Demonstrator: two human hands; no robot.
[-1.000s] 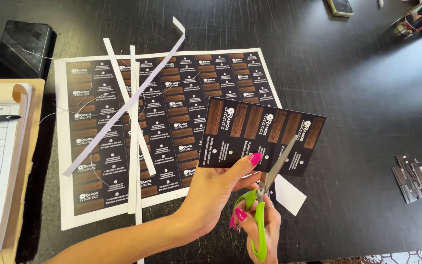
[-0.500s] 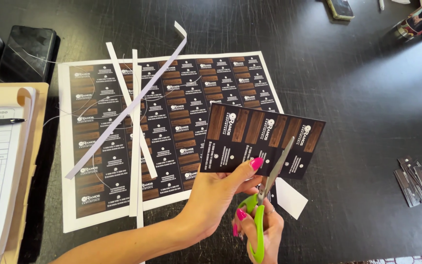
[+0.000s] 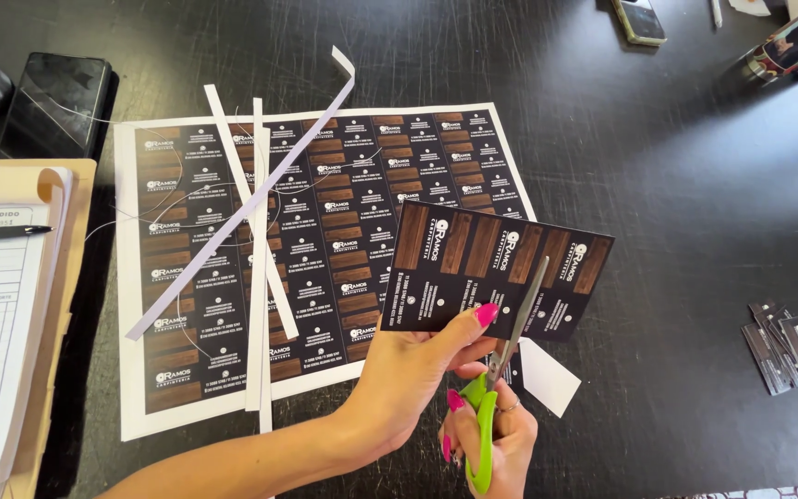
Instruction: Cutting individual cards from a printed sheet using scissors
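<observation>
My left hand (image 3: 417, 370) and right hand (image 3: 496, 439) wear bright pink nail polish; a thin ring sits at the right hand's two o'clock; my forearm is sleeveless.

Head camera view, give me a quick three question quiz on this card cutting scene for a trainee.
1. True or false: the scissors have green handles.
2. Which hand pinches the dark card strip? A) left hand B) right hand C) neither
3. Fill in: the long white paper strips lie across the printed ____ on the black table.

Key
1. True; the right hand works them, blades up into the strip's lower edge.
2. A; thumb on the strip's lower edge beside the blades.
3. sheet; it lies flat, left of the strip being cut.
</observation>
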